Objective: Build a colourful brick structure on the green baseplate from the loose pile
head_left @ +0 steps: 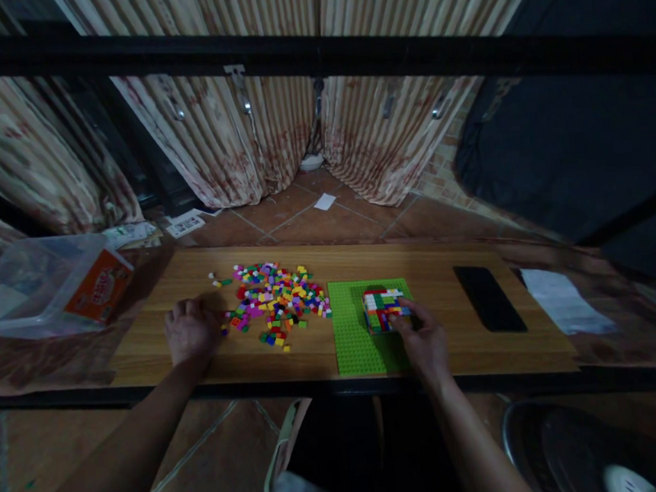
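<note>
A small block built of colourful toy bricks [377,320] stands on a green studded baseplate [352,351]. My right hand [427,341] grips this block from its right side, thumb and fingers against it. Left of the baseplate, a spread pile of loose toy bricks [279,295] in many colours covers part of the wooden tabletop. At the pile's left edge, my left hand [189,333] rests on the wood with its fingers curled under. Its fingertips are hidden, so whatever it may hold does not show.
A black phone-like slab [489,298] lies right of the baseplate, with a white sheet [565,300] beyond it. A clear plastic box [38,283] with an orange label stands at the left. A dark bar [311,52] crosses before the curtains [272,136].
</note>
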Available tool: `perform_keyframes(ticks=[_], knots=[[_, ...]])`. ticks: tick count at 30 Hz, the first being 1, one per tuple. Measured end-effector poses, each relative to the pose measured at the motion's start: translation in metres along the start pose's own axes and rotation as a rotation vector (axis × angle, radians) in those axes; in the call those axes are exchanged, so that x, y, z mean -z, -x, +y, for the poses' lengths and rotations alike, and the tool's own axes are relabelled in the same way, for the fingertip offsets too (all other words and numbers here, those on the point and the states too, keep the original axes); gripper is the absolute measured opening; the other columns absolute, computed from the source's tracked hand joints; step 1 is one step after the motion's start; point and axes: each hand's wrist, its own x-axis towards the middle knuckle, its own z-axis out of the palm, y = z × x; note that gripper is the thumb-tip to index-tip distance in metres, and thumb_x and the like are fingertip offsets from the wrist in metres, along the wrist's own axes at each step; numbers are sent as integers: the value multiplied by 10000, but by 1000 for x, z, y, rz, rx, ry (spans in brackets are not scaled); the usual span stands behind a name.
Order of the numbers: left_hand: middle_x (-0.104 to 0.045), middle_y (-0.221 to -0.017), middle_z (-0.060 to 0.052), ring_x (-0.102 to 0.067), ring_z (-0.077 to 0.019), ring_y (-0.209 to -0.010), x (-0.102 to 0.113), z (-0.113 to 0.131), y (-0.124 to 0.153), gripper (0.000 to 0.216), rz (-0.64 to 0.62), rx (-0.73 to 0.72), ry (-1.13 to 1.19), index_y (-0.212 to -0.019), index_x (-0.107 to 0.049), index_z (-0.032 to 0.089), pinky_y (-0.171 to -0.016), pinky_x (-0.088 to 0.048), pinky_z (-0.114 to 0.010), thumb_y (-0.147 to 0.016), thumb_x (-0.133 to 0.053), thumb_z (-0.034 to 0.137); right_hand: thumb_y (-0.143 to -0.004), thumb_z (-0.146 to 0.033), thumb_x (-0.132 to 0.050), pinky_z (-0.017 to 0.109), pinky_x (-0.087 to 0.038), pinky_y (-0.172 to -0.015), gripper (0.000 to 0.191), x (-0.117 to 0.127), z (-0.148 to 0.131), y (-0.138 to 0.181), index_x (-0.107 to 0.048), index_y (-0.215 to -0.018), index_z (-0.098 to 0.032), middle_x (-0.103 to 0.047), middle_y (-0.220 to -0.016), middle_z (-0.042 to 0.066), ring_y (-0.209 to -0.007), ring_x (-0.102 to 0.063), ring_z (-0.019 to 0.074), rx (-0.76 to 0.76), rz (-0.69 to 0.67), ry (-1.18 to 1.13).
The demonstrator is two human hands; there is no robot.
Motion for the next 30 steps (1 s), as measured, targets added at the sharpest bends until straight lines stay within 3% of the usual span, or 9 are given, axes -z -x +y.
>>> perform_keyframes(ticks=[6,13,24,30], knots=[[-600,-1113,-211,-525,-342,-1034,-1,-1,1,364,10,3,-19,-1095,-607,82,-886,-426,-460,-847,-386,232,-722,-421,-676,450,-496,-883,514,5,-1,-5,-642,-1177,-186,-683,-1129,115,-962,-649,255,21,-43,37],[-595,-1115,-217,-523,-344,-1040,-4,-3,-1,368,-1,7,2,-1100,-607,77,-891,-422,-469,-849,-384,227,-708,-409,-708,501,-448,-978,510,20,0,-36,-648,-1165,-190,-685,-1151,109,-1052,-625,271,92,-137,33],[-600,-1112,-201,-518,-348,-1029,-2,-1,1,385,-7,19,3,-1121,-615,84,-881,-419,-458,-864,-372,236,-632,-397,-808,508,-425,-1029,573,60,-1,-74,-653,-1170,-271,-657,-1241,69,-1151,-593,292,-42,-502,-56],[-602,-1116,-181,-519,-341,-1021,-3,-1,1,380,12,27,11,-1131,-612,106,-862,-424,-444,-854,-385,235,-590,-418,-847,495,-448,-1018,616,66,-11,-82,-666,-1161,-273,-667,-1228,80,-1160,-593,304,-86,-639,-23]])
